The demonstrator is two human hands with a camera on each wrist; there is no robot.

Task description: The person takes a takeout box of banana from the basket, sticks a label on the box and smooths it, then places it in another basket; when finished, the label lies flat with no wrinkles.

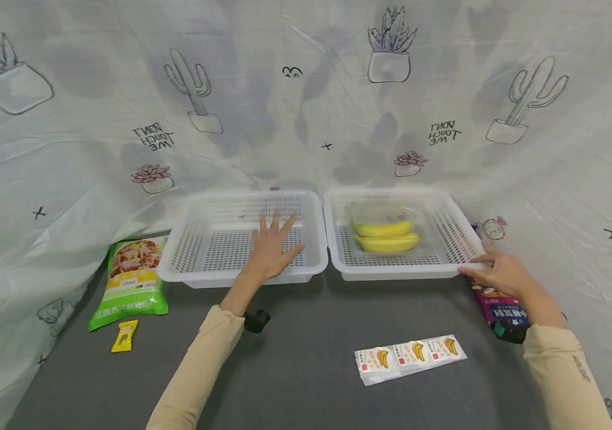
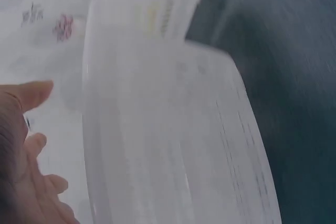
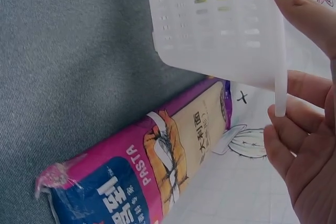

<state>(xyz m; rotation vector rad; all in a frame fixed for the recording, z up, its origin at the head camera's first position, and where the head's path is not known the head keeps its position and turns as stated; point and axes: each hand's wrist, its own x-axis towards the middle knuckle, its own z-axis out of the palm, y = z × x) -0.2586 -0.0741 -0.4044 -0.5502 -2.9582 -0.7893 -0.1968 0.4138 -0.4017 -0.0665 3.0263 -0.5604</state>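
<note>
My left hand [image 1: 272, 251], fingers spread and straight, hovers over the left white plastic basket [image 1: 182, 278], in which I see nothing. In the left wrist view its thumb and fingers [image 2: 35, 94] stand apart from the basket wall. My right hand [image 1: 502, 275] grips the front right corner of the right white basket [image 1: 392, 272]. The right wrist view has the thumb on one side of the rim [image 3: 282, 72] and curled fingers on the other. Inside that basket lie bananas [image 1: 386, 243] in a clear plastic wrap or tray. The two baskets stand side by side.
Beneath my right forearm lies a purple pasta bag [image 3: 157, 150]. A strip of banana labels [image 1: 410, 358] rests on the dark table [image 1: 306, 382]. At left are a green food bag [image 1: 134, 280] and a small yellow packet [image 1: 125, 336]. A printed curtain [image 1: 295, 107] hangs behind.
</note>
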